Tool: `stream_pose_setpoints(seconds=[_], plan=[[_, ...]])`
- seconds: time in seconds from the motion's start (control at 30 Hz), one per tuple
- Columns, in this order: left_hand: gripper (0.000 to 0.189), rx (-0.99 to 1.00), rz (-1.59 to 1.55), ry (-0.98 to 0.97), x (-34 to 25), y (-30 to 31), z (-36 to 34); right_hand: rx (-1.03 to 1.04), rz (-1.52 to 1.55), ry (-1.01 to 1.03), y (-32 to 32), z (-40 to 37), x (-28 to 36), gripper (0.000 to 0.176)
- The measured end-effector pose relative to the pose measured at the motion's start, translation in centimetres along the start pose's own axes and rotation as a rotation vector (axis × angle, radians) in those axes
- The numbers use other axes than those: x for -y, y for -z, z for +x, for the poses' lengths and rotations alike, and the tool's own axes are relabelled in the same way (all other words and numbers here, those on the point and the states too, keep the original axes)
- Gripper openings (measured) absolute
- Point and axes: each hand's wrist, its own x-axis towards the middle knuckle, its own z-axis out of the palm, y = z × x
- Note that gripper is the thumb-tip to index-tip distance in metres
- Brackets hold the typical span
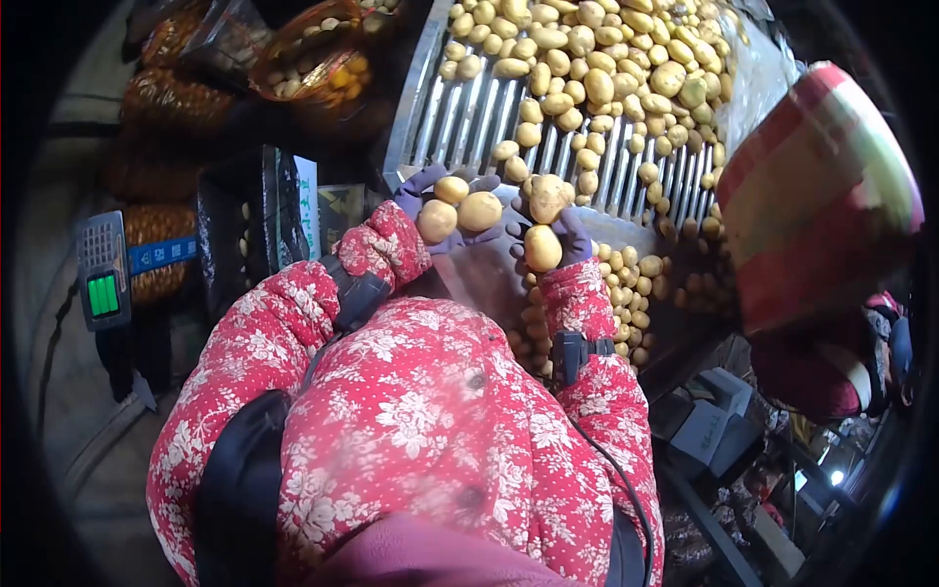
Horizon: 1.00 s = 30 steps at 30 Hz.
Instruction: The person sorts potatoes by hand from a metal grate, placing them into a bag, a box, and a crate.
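My left hand [415,192], in a purple glove, is wrapped around three potatoes [479,211] clustered at the edge of the slatted rack. Beside it, my right hand [575,238], gloved the same way, holds two more: a smooth round potato [543,248] nearest me and a knobbly potato [548,198] just beyond it. Both hands are above a metal sheet [479,274] in front of my chest. Beyond them lies a heap of loose potatoes [606,59] on the rack of metal bars [479,108]. Smaller potatoes [626,293] are piled below my right wrist.
To the left stands a dark crate [230,225] with a few potatoes inside, near a scale display [103,293] lit green. Filled net bags [176,103] and a basket [308,59] sit at upper left. A red-and-cream checked sack or cloth [822,196] looms at right.
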Motion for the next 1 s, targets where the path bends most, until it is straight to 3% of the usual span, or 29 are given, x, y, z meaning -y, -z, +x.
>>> stream_pose_setpoints(seconds=[0.07, 0.13, 0.17, 0.2, 0.27, 0.33, 0.4, 0.43, 0.5, 0.53, 0.57, 0.63, 0.7, 0.77, 0.8, 0.87, 0.9, 0.97, 1.0], plan=[[0.050, -0.032, 0.032, -0.042, -0.4, 0.1, -0.8, 0.047, 0.074, -0.132, 0.7, 0.4, 0.3, 0.063], [0.045, -0.042, 0.050, -0.089, -1.4, 1.2, -1.8, -0.125, -0.166, -0.015, -0.3, 1.3, -1.1, 0.068], [0.045, -0.099, 0.046, -0.093, -2.3, 2.5, -2.6, -0.141, -0.219, -0.040, 0.0, 1.5, -1.5, 0.066], [0.043, -0.027, 0.066, -0.166, -3.3, 3.7, -3.7, -0.132, -0.279, -0.080, 0.1, 2.5, -2.0, 0.065], [0.041, 0.021, -0.015, -0.219, -5.5, 3.7, -7.6, 0.021, -0.234, -0.166, -1.5, 4.0, -4.7, 0.066], [0.042, -0.069, -0.011, -0.468, -6.4, 2.0, -12.8, 0.130, -0.176, -0.234, -2.1, 3.4, -6.4, 0.067], [0.043, -0.013, -0.082, -0.562, -10.2, 5.0, -16.9, 0.183, -0.117, -0.251, -2.9, 2.8, -6.8, 0.068], [0.043, -0.188, -0.013, -0.699, -10.5, 3.1, -19.0, 0.135, -0.166, -0.236, -3.4, 2.8, -7.1, 0.068], [0.042, -0.257, -0.097, -0.824, -15.2, 6.4, -22.3, 0.136, -0.208, -0.248, -5.1, 3.3, -8.2, 0.065], [0.046, -0.424, 0.234, -1.026, -18.1, 11.1, -23.6, 0.187, -0.172, -0.301, -4.9, 3.7, -8.7, 0.064], [0.046, -0.656, 0.216, -1.023, -19.3, 11.4, -25.5, 0.107, -0.220, -0.305, -4.8, 4.3, -9.2, 0.064], [0.045, -0.799, 0.138, -0.916, -20.1, 11.9, -27.5, 0.124, -0.320, -0.260, -6.2, 5.4, -10.1, 0.061], [0.042, -0.855, 0.048, -0.656, -18.2, 11.7, -25.8, 0.228, -0.457, -0.178, -7.0, 7.2, -11.1, 0.061], [0.052, -0.206, 0.008, -0.372, -11.6, 9.3, -22.8, 0.288, -1.017, 0.016, -7.0, 10.2, -12.1, 0.063], [0.059, -0.003, -0.002, -0.226, -10.5, 12.7, -20.7, 0.338, -1.210, 0.071, -7.5, 11.2, -12.7, 0.063], [0.064, 0.032, -0.132, -0.167, -7.4, 9.0, -16.5, 0.336, -1.219, 0.113, -9.0, 11.4, -14.9, 0.059], [0.065, 0.241, -0.311, -0.113, -6.9, 10.0, -14.6, 0.366, -1.168, 0.183, -9.5, 10.9, -15.3, 0.056], [0.065, 0.300, -0.426, -0.105, -7.0, 9.8, -12.7, 0.432, -1.068, 0.321, -10.6, 9.9, -16.1, 0.050], [0.065, 0.153, -0.362, -0.152, -7.3, 8.2, -12.5, 0.390, -1.088, 0.327, -12.1, 8.5, -14.9, 0.051]])
